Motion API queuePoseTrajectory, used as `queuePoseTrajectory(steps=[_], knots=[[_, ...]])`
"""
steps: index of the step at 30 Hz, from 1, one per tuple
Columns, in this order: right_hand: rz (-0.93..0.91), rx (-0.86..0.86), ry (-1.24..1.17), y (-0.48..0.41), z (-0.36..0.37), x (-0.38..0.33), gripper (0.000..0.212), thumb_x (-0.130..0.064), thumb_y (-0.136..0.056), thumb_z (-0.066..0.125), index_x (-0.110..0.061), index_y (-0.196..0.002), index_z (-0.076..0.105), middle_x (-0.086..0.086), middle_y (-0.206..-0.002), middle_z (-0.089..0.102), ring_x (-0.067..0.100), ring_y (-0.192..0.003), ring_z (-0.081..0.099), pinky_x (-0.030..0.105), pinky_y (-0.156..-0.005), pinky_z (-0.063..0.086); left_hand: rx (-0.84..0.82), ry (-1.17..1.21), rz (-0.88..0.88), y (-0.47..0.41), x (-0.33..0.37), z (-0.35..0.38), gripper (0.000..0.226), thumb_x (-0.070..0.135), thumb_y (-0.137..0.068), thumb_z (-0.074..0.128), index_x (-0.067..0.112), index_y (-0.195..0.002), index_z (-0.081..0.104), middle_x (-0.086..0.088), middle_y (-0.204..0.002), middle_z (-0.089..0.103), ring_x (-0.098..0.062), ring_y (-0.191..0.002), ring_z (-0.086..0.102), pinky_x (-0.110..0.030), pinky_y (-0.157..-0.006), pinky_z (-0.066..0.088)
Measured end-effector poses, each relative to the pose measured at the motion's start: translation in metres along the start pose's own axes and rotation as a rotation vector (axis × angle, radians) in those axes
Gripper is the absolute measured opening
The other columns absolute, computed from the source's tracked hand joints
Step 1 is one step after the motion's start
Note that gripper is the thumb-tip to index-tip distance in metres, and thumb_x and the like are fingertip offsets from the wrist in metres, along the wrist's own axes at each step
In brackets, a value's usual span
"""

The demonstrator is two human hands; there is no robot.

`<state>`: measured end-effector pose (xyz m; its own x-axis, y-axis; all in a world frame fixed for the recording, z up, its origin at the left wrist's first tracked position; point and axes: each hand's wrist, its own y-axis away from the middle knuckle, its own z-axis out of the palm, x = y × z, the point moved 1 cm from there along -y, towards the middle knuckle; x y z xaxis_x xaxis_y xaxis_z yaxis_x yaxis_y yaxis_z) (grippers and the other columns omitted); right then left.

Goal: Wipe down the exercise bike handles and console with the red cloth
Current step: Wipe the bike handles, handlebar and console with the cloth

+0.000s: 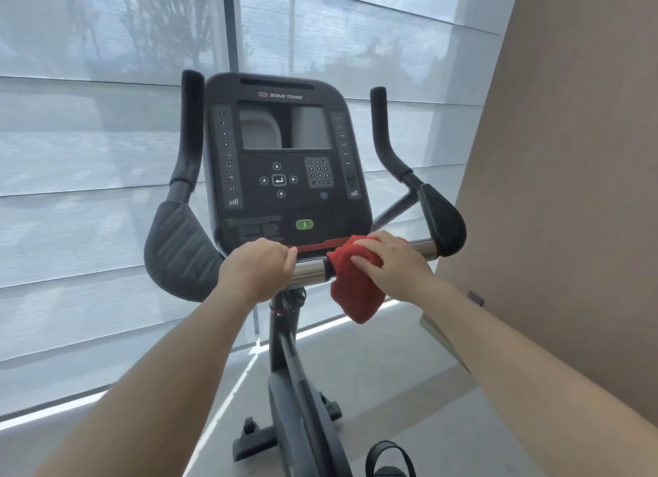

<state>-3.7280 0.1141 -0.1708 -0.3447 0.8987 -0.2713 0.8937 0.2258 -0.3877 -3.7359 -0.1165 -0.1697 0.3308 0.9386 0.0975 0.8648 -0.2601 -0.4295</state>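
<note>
Wiping underway: right hand [395, 263] presses the bunched red cloth [354, 288] around the crossbar [309, 269] below the console [281, 156], left hand [258, 266] curled gripping the bar beside it; upright handles [188, 131] and console apparently not yet reached.

Red cloth [356, 298] under right hand [391, 259]

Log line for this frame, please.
left grip: holds chrome bar | right grip: holds red cloth on bar | cloth end: hangs below bar
</note>
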Motion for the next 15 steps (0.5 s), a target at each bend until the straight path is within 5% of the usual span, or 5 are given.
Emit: queuePoseTrajectory(steps=[15], knots=[[0.174,-0.139,-0.046,-0.017,-0.04,0.068,0.03,-0.045,-0.094,0.041,-0.033,-0.113,0.06,-0.006,-0.111,0.061,0.015,-0.101,0.052,0.033,-0.087,0.041,0.007,-0.005,0.02,-0.005,-0.003,0.004,0.049,0.034,-0.098,0.026,0.017,-0.053,0.038,0.002,-0.058,0.046,-0.024,-0.061,0.051,-0.031,-0.058,0.039]])
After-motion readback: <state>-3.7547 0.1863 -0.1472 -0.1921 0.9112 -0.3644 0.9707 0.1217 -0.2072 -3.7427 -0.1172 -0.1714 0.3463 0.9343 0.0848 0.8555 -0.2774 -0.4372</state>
